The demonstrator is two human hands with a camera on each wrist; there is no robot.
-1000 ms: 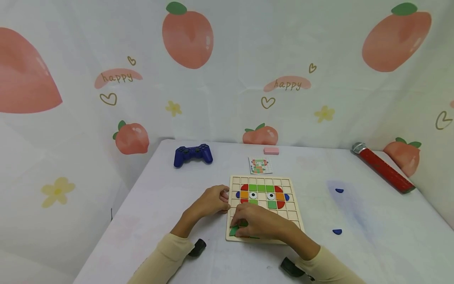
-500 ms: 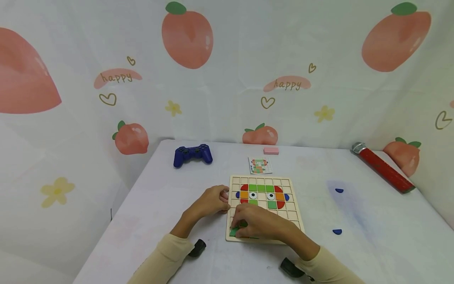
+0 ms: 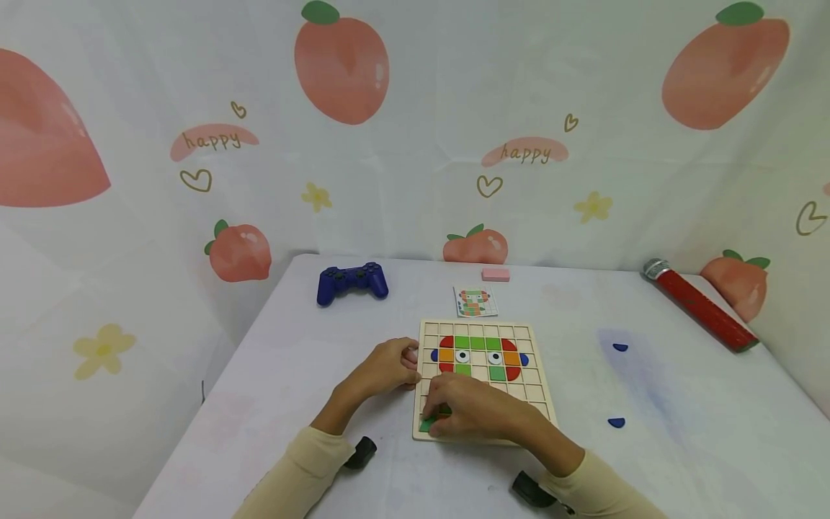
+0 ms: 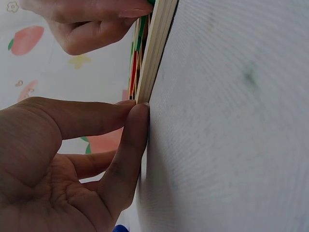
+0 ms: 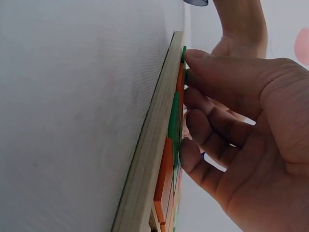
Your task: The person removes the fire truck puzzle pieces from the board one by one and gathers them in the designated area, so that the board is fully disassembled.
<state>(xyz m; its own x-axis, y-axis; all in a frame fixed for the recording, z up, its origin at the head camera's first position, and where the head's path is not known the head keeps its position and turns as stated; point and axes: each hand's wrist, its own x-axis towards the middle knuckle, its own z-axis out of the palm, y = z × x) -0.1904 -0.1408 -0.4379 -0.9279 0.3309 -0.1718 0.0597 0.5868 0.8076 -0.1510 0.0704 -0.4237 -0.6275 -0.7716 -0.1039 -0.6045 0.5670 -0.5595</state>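
Note:
My left hand (image 3: 387, 367) pinches the left edge of a light wooden grid board (image 3: 534, 393) between thumb and a finger; the left wrist view shows the fingertips on that edge (image 4: 153, 55). My right hand (image 3: 476, 407) reaches over the board's lower left. Its thumb and finger hold a small green tile (image 3: 426, 425) at the near left corner square. Seen from the right wrist, the thumb lies against this green tile (image 5: 184, 53), with orange tiles (image 5: 164, 181) along the near row. Higher up, red, green, orange and blue tiles form a face with two eyes (image 3: 462, 356). My right hand hides several squares.
A pattern card (image 3: 476, 302) lies behind the board, and a pink block (image 3: 496, 274) behind that. Two blue half-round pieces (image 3: 617, 422) lie to the right. A blue game controller (image 3: 353, 282) stands back left, a red microphone (image 3: 703, 306) back right.
The green tile under my right fingers has turned slightly and sits squarer in the corner. My left hand and the board have stayed in place.

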